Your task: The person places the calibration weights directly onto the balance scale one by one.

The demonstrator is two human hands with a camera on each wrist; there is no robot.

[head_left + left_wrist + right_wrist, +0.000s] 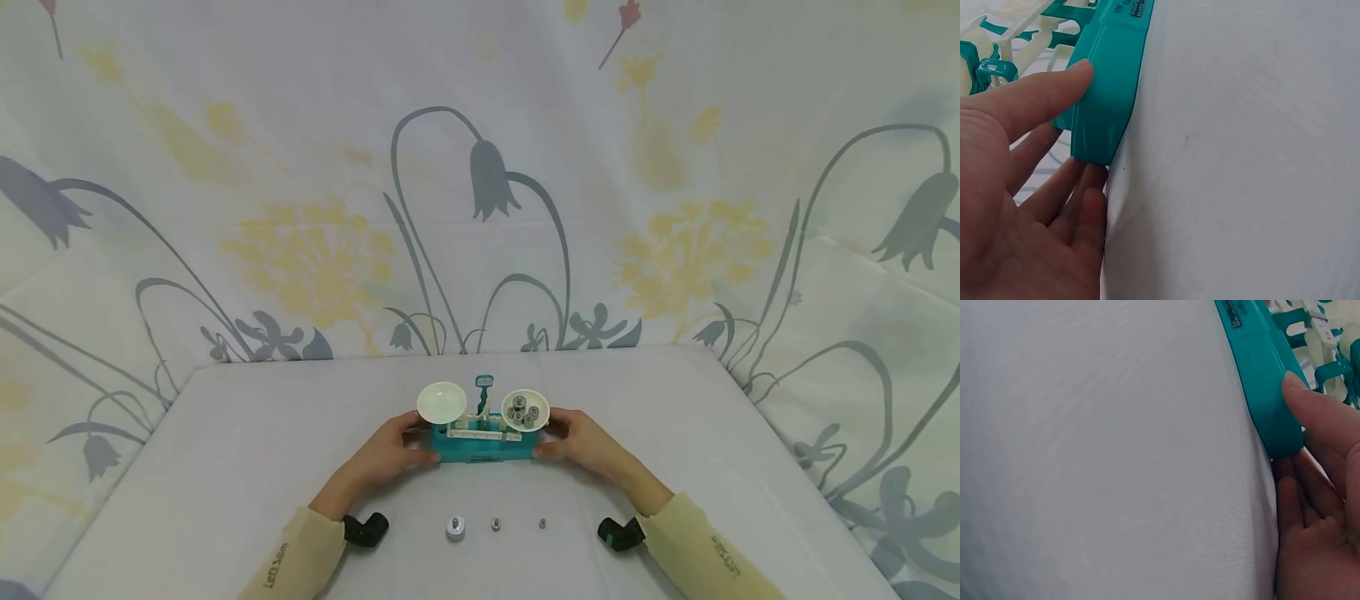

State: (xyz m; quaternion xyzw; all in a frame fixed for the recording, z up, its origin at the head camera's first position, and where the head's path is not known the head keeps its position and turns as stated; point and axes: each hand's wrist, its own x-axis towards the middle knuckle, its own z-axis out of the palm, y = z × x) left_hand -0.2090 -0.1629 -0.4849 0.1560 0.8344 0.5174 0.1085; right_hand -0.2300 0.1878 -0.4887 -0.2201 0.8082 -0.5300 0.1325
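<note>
A teal toy balance scale (pixel 483 451) stands on the white-covered table, facing me. My left hand (pixel 387 451) grips the left end of its base, thumb on the front face and fingers around the end. At the opposite end my right hand (pixel 588 443) holds the base the same way. In the left wrist view the thumb (pixel 1066 84) presses the teal base (pixel 1107 94); the right wrist view shows the other thumb (pixel 1310 403) on it. Several metal weights (pixel 521 412) sit in the right white pan (pixel 545 402). The left pan (pixel 442 402) is shallow and white.
Three metal weights stand in a row in front of the scale: a large one (pixel 455 528) at left, a smaller one (pixel 496 524), and a tiny one (pixel 542 523) at right. Behind the table (pixel 262 433) hangs a flower-patterned cloth (pixel 480 250).
</note>
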